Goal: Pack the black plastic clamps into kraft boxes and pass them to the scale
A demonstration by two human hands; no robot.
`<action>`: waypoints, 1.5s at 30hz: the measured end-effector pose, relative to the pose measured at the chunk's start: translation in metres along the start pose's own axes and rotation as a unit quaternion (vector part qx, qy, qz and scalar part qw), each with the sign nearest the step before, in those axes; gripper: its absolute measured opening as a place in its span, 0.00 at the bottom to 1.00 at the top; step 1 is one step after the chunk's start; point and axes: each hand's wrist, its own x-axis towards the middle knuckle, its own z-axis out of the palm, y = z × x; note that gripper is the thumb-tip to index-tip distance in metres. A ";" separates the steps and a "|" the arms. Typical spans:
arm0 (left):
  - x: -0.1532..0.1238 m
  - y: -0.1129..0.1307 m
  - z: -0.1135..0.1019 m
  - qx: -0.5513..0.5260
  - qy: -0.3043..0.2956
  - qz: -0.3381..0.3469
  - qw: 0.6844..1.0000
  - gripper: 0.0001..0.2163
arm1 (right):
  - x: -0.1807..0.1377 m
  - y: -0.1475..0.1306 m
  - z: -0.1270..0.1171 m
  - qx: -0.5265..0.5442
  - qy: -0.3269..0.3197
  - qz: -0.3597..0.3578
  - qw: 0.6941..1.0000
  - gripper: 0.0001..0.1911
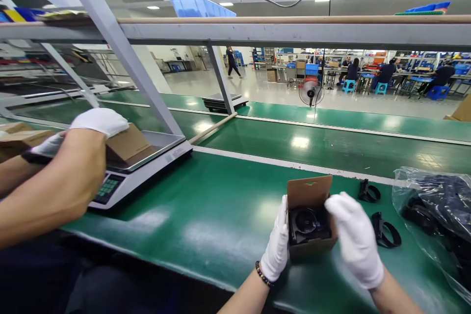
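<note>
A small open cardboard box [308,195] stands on the green belt, its flap up, with a black round part [307,223] inside. My left hand [276,248], in a white glove, presses flat against the box's left side. My right hand [355,238], also gloved, curls over the box's right side and touches the black part. Two loose black parts [369,191] [384,230] lie on the belt just right of the box.
A co-worker's gloved hand [99,120] rests on a cardboard box [127,143] on a weighing scale [147,167] at the left. A plastic bag of black parts [437,206] sits at the right. A metal frame [121,54] rises behind the scale; seated workers are far back.
</note>
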 end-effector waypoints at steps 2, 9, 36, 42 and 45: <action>0.001 0.004 0.000 -0.012 -0.015 -0.046 0.999 0.30 | -0.017 0.022 0.010 0.048 0.077 0.119 0.989 0.22; 0.014 0.005 0.007 0.123 -0.005 -0.063 0.990 0.34 | -0.046 0.049 0.060 0.195 -0.033 0.227 0.954 0.41; 0.012 0.010 -0.028 0.270 -0.161 0.214 0.925 0.20 | -0.044 0.056 0.002 -0.036 -0.123 -0.123 0.984 0.16; -0.008 -0.002 -0.001 0.156 -0.046 0.066 0.984 0.22 | -0.036 0.040 -0.008 -0.110 -0.191 -0.166 0.961 0.14; -0.008 -0.004 0.005 0.093 -0.033 0.017 0.995 0.31 | -0.039 0.024 -0.006 -0.098 -0.211 -0.192 0.953 0.08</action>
